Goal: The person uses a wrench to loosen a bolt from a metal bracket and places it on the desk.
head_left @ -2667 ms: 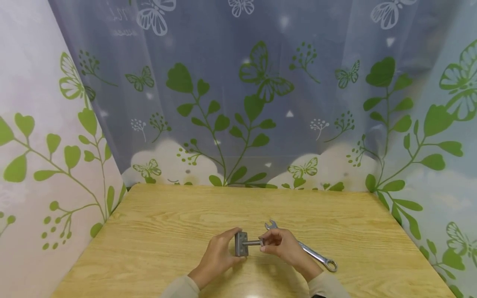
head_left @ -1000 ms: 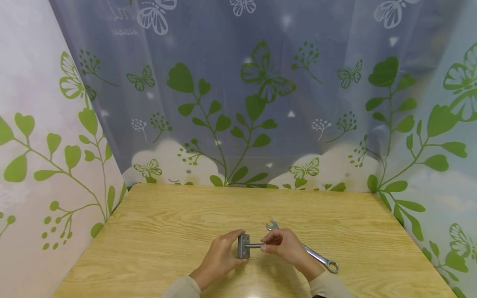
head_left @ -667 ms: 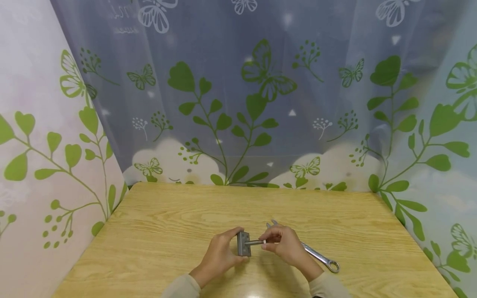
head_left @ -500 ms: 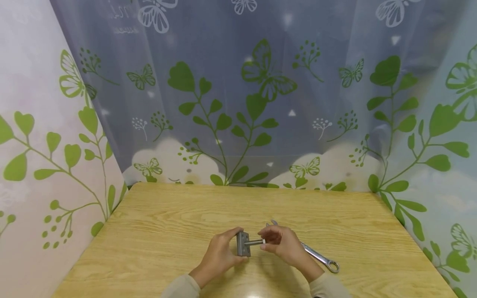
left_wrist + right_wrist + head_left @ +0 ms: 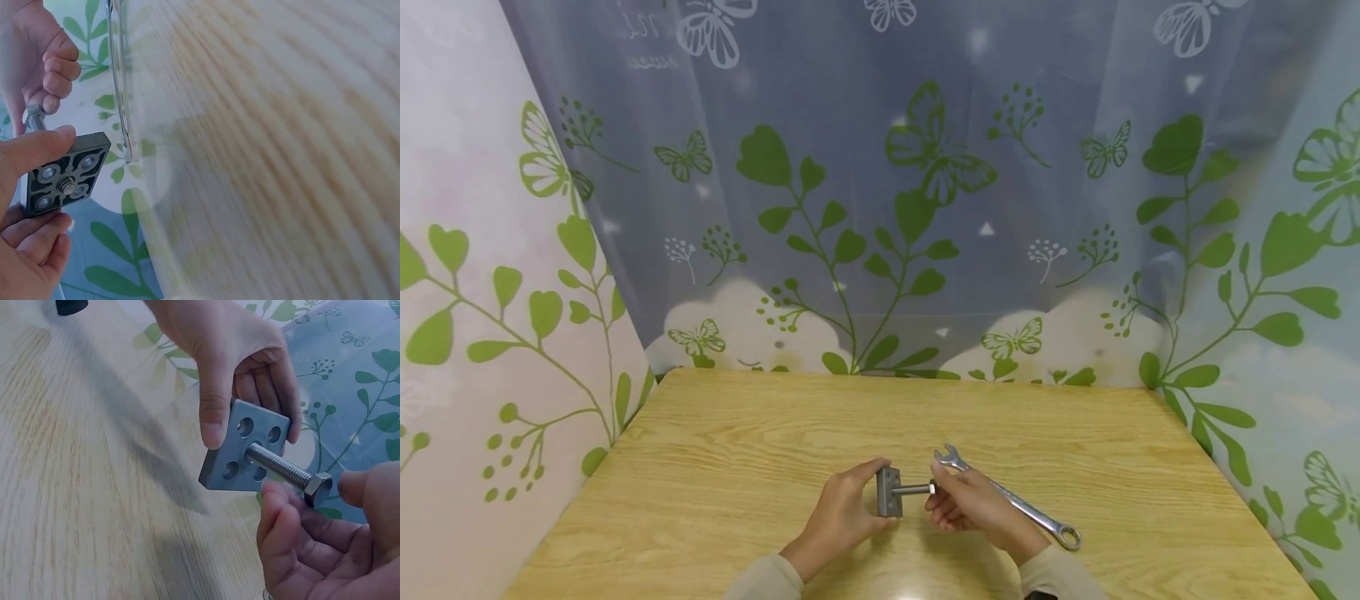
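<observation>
In the head view my left hand (image 5: 835, 518) holds a square grey metal plate (image 5: 889, 492) by its edges, thumb on one side and fingers on the opposite side. Several round holes surround the plate's centre. A threaded hex bolt (image 5: 281, 465) runs through the middle, its tip poking out of the ribbed back face in the left wrist view. At the bolt's head, my right hand (image 5: 977, 506) has its thumb and curled fingers around it. A silver combination wrench (image 5: 1030, 509) lies on the table just beyond the right hand, partly hidden by it.
The wood-grain table (image 5: 760, 417) carries the wrench and sits beneath both hands. Patterned curtains (image 5: 820, 275) with green leaves and butterflies stand along its back and sides. A dark band (image 5: 1042, 595) shows at the right sleeve's cuff.
My right hand has rolled at the bolt head: its thumb now points up and forward, and the other fingers have swung below. My left hand keeps the plate almost still.
</observation>
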`<action>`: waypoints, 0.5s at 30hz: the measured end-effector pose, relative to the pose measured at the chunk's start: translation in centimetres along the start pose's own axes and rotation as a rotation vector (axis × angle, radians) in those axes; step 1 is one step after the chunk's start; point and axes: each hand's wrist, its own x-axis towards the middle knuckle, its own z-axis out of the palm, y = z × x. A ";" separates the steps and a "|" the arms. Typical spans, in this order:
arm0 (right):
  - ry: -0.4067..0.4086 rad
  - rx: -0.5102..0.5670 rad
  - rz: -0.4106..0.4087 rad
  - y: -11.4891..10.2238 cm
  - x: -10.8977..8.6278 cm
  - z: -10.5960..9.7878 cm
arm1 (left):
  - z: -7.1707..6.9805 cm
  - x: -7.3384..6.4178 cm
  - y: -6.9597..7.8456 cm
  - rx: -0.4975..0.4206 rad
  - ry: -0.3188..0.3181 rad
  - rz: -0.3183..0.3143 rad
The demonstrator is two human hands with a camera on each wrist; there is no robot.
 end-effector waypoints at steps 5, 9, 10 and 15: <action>0.000 -0.029 -0.018 -0.1 0.1 0.0 | 0.0 -0.1 0.0 -0.008 -0.018 -0.002; 0.017 -0.098 -0.127 -0.2 0.0 -0.3 | -0.1 -0.2 0.0 -0.016 -0.034 -0.020; 0.028 -0.123 -0.163 -0.2 0.0 -0.3 | -0.1 -0.3 0.0 -0.013 -0.034 -0.025; 0.097 -0.228 -0.322 -0.2 0.0 -0.4 | -0.1 -0.4 -0.1 -0.013 -0.029 -0.019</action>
